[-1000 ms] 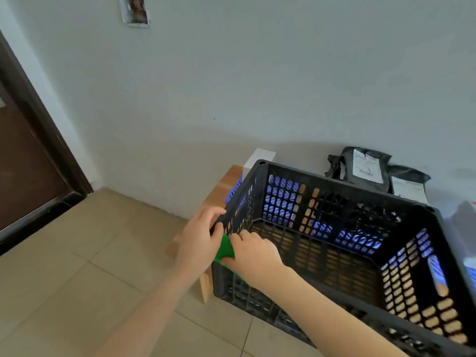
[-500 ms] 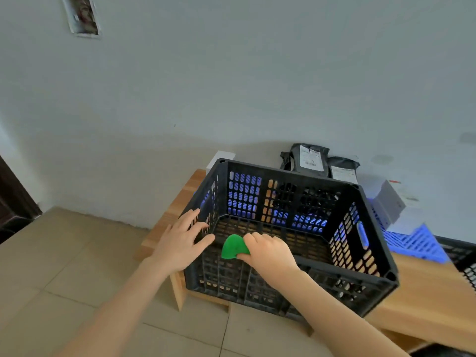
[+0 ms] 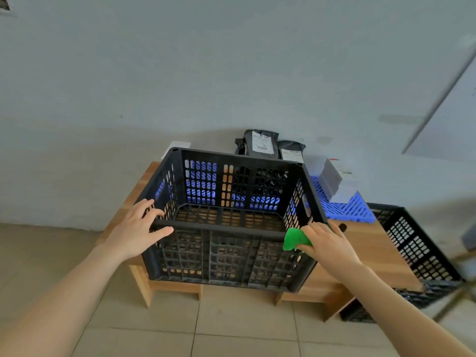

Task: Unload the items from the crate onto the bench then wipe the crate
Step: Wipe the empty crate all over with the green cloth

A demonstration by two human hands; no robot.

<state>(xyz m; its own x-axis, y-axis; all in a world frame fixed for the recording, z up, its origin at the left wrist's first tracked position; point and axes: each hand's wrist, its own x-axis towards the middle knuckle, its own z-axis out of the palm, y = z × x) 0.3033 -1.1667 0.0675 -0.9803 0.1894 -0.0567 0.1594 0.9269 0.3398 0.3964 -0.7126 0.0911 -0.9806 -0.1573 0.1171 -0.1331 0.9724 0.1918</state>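
A black slotted crate (image 3: 221, 256) stands on the wooden bench (image 3: 371, 243), its inside bare. My left hand (image 3: 136, 230) holds the crate's near left corner, fingers over the rim and thumb along the front wall. My right hand (image 3: 327, 243) grips a green cloth (image 3: 293, 239) and presses it on the rim at the near right corner. Behind the crate, against the wall, lie two dark grey packages (image 3: 262, 144) and a white box (image 3: 334, 181) on a blue slotted tray (image 3: 347, 210).
A second black crate (image 3: 417, 243) stands on the floor at the bench's right end. A small white box (image 3: 179, 145) peeks out behind the crate's far left corner. Tiled floor (image 3: 231, 328) lies in front of the bench.
My right hand has slid the green cloth along the front rim from the left corner to the right corner. My left hand stays on the left corner. The view has swung right.
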